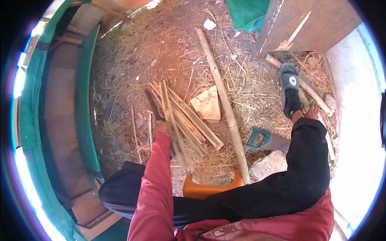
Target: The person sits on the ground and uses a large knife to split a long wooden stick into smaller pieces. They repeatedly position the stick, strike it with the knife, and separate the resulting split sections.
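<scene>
My left hand point(161, 127), in a red sleeve, is closed at the left side of a heap of split bamboo strips point(187, 114). One bamboo strip point(169, 108) lies along this hand, its near end smeared by motion. A dark blade point(153, 103) points away from the hand; its handle is hidden, so I cannot tell if the hand also touches it. Beyond my bent right leg, my right hand point(313, 111) reaches down beside my sandalled foot point(290, 86), near cut bamboo lengths point(321, 101) along the white wall. Its fingers are partly hidden.
A long bamboo pole point(222, 94) crosses the straw-strewn ground, with a flat pale stone point(206, 103) on its left. To its right are a teal-handled saw point(258, 139) and another stone point(270, 165). An orange stool point(213, 188) is beneath me. A wooden panel point(307, 26) stands far right.
</scene>
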`<move>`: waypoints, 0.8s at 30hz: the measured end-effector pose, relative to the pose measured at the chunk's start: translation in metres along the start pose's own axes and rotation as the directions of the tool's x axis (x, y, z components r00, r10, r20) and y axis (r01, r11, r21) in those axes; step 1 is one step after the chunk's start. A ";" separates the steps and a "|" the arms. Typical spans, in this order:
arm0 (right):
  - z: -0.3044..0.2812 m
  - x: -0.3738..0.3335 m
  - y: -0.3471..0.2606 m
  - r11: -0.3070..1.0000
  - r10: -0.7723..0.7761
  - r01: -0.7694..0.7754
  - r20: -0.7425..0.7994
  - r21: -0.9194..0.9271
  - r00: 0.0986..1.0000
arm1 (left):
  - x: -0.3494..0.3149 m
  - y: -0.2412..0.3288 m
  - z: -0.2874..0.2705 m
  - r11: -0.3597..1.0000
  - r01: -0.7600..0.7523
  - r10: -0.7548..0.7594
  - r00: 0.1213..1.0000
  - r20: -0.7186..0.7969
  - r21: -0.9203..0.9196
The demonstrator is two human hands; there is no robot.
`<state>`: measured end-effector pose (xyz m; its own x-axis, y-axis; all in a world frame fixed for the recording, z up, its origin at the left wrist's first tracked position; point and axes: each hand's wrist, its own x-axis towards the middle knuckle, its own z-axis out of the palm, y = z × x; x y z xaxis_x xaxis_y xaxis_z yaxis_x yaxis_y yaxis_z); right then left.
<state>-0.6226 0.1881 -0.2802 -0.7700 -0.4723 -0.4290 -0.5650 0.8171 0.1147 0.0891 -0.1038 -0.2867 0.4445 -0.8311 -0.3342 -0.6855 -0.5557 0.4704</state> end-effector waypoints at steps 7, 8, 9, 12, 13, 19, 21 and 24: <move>-0.012 -0.015 -0.007 0.999 0.027 -0.025 0.057 -0.029 0.998 | -0.082 0.021 0.042 0.982 0.177 -0.169 0.978 -0.124 0.061; -0.014 -0.020 -0.006 0.999 0.033 -0.031 0.061 -0.029 0.998 | -0.085 0.023 0.035 0.987 0.146 -0.138 0.984 -0.109 0.065; -0.019 -0.023 -0.005 0.999 0.040 -0.039 0.062 -0.024 0.997 | -0.088 0.024 0.032 0.992 0.112 -0.106 0.990 -0.089 0.064; -0.027 -0.039 -0.008 0.999 0.043 -0.042 0.080 -0.020 0.996 | -0.086 0.011 0.022 0.998 -0.018 0.026 0.989 -0.143 0.056; -0.029 -0.046 -0.011 0.999 0.041 -0.040 0.088 -0.018 0.995 | -0.082 0.004 0.019 0.996 -0.066 0.075 0.981 -0.179 0.056; -0.068 -0.095 -0.013 0.995 0.073 -0.078 0.070 0.069 0.995 | -0.094 0.077 -0.078 0.751 -0.092 0.076 0.996 -0.052 -0.654; -0.094 -0.109 -0.007 0.987 0.032 -0.015 -0.103 0.162 0.994 | -0.098 0.107 -0.121 0.793 -0.156 0.139 0.987 -0.075 -0.589; -0.130 -0.090 0.030 0.947 -0.089 0.279 -0.710 0.156 0.698 | -0.100 0.150 -0.181 0.699 -0.242 0.309 0.951 -0.021 -0.674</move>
<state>-0.6087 0.2117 -0.1219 -0.6981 -0.6370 0.3268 -0.7040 0.6940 -0.1510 0.0463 -0.1076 -0.0353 0.2234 -0.9623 -0.1553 -0.1979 -0.2007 0.9594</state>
